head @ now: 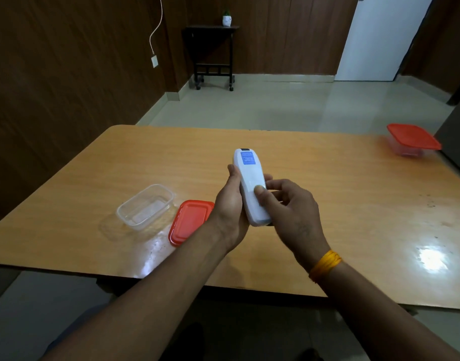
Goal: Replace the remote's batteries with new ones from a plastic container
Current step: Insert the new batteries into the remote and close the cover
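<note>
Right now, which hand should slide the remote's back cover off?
Probably the right hand. Its thumb already presses the lower back of the white remote, while the left hand wraps the remote's side and steadies it above the table. The left is better kept as the holder.

Bare forearms, no sleeves; a yellow thread band (325, 264) circles the right wrist

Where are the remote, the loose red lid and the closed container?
remote (250, 188): head view, middle of its white back.
loose red lid (189, 221): head view, flat top.
closed container (412, 136): head view, its red lid.
</note>
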{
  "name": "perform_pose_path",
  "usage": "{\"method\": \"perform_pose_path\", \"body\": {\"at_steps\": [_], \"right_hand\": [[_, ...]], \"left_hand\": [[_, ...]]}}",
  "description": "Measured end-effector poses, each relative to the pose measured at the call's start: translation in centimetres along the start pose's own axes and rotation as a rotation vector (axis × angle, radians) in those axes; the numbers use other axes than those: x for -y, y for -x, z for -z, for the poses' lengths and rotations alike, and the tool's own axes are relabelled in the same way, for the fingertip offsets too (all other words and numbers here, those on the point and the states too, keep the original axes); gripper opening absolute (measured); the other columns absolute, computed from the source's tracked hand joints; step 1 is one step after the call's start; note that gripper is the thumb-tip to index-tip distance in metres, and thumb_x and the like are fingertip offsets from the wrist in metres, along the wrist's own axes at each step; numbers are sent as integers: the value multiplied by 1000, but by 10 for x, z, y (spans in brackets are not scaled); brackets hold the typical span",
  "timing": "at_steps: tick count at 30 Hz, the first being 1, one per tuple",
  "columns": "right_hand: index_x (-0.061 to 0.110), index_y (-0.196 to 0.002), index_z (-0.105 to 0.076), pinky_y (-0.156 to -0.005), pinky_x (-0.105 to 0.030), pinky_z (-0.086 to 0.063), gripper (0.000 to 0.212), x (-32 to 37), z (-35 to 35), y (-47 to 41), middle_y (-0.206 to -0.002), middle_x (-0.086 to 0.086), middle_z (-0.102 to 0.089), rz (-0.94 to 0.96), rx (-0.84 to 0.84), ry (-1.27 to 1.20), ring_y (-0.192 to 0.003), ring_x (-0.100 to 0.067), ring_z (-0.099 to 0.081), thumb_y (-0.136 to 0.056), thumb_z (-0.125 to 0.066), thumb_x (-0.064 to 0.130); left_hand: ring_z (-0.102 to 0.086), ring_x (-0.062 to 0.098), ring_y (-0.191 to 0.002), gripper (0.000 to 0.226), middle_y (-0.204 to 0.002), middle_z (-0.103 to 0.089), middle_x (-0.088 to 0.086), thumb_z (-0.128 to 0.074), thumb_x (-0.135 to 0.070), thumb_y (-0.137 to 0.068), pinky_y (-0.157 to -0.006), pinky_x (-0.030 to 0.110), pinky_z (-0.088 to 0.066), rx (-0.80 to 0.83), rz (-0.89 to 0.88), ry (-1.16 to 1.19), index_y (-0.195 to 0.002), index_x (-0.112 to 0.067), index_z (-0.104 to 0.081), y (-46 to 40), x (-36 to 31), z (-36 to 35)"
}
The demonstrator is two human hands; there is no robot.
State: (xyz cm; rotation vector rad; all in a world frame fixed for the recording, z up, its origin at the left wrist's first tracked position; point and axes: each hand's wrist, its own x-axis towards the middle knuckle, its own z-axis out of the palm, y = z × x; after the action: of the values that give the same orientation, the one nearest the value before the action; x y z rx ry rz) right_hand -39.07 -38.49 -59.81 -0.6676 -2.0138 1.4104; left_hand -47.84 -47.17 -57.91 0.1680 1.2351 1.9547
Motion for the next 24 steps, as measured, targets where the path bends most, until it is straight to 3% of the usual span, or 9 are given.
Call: {"method": "perform_pose_path", "body": {"at_steps": [2,5,10,15,18,24], "right_hand": [[15,-112,-76,-63,-33,-63,22,-3,5,-6,-91,-2,-80,-186,76,-202,-83,-17,-77,-96,-75,31],[11,-107,-77,-69,-40,-64,22,-17,11,-13,-87,-9,-81,-254,37,-241,-80,-22,-77,-92,-80,26],[19,-100,-73,-76,-55,-66,30,-45,6,-25,-91,-11,-79,-321,-77,-85,-85,-29,-78,-83,-86,39],[18,-104,-75,-80,-50,-66,20,-54,-6,-27,-93,-4,-77,-302,-33,56,-88,-24,-76,-89,-79,31],[18,-113,-79,-87,-42,-62,26,-57,-14,-26,-102,-2,-77,-266,-40,197,-96,-22,-72,-89,-76,28],[14,-114,-80,-90,-37,-58,27,-63,-22,-27,-113,-5,-78,-273,-75,293,-103,-24,-70,-89,-73,22]], "left_hand": [[-74,32,-104,73,-112,-78,11,-23,-67,-105,-93,53,-60,-11,16,-90,-113,-15,-73,-4,5,1],[-73,27,-102,43,-111,-77,7,-34,-54,-110,-100,51,-58,-97,30,-292,-109,-28,-69,-7,7,3],[-75,24,-92,28,-109,-76,9,-57,-15,-104,-93,46,-60,-134,14,-539,-131,-11,-63,-13,20,11],[-78,26,-85,33,-104,-78,12,-74,-7,-92,-84,45,-65,-282,-43,-639,-124,-5,-65,-31,29,29],[-77,25,-96,32,-105,-79,7,-81,-12,-85,-89,44,-63,-352,-114,-830,-116,-5,-76,-39,33,38],[-75,24,-101,35,-116,-78,9,-83,-10,-80,-93,42,-62,-353,-114,-909,-115,-9,-78,-43,34,42]]}}
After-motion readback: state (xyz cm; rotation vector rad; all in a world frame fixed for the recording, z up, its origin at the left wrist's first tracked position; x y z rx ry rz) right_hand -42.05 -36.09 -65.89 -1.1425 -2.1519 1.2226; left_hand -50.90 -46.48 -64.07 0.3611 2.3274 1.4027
